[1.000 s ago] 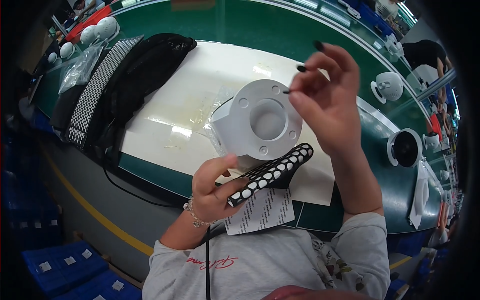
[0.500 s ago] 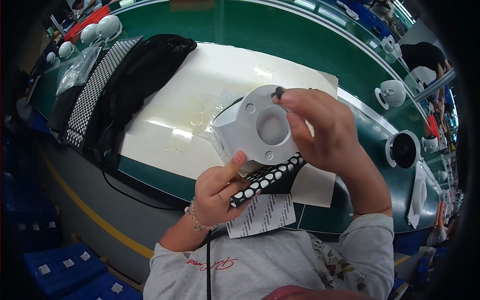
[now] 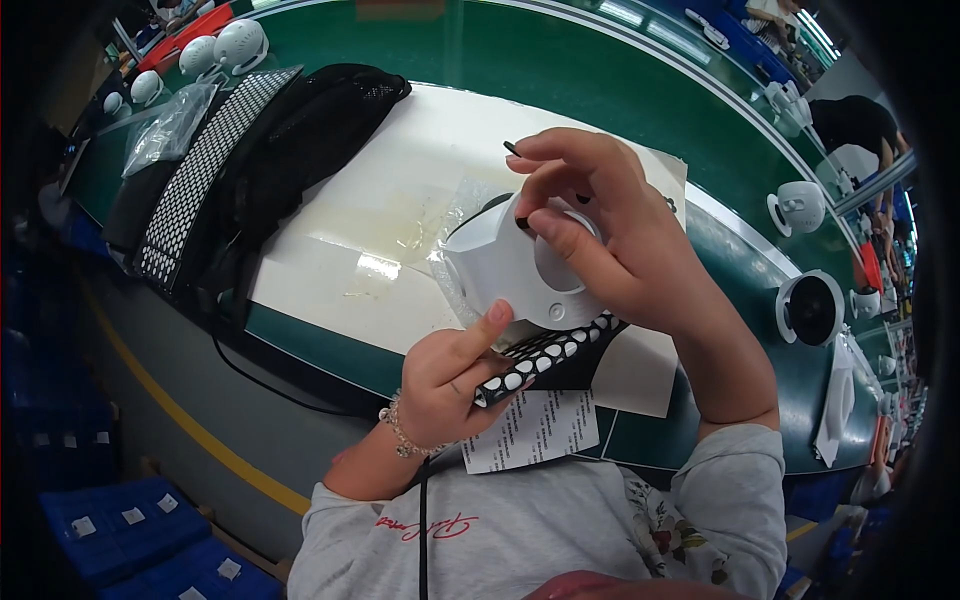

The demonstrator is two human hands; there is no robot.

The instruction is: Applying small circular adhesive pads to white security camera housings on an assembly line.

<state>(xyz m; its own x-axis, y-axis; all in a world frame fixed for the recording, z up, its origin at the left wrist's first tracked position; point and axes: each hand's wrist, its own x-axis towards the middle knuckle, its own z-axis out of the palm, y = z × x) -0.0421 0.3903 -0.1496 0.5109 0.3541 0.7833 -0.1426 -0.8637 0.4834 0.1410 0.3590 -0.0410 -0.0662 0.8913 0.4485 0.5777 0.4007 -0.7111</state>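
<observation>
My left hand (image 3: 445,385) is closed round the lower left of a white plastic housing (image 3: 485,255), its thumb pressed on the rim. The same hand holds a curled black sheet (image 3: 545,358) with rows of white round spots under the housing. Bent over the housing's round opening, my right hand (image 3: 610,225) pinches a small black pad (image 3: 522,222) between thumb and finger at its flat face. Another small dark piece (image 3: 511,148) sits at a raised fingertip. A round recess (image 3: 557,311) shows low on the face; my right hand hides much of the rest.
A white board (image 3: 340,230) covers part of the green table. Left of it lie a black mesh bundle (image 3: 320,130), a spotted black sheet (image 3: 195,185) and a clear plastic bag (image 3: 170,130). A printed paper (image 3: 530,430) lies near my body. White rounded devices (image 3: 797,207) stand along the edges.
My right hand has shifted up and left across the housing's face, its fingers now over the round opening. My left hand still holds the housing and the sheet.
</observation>
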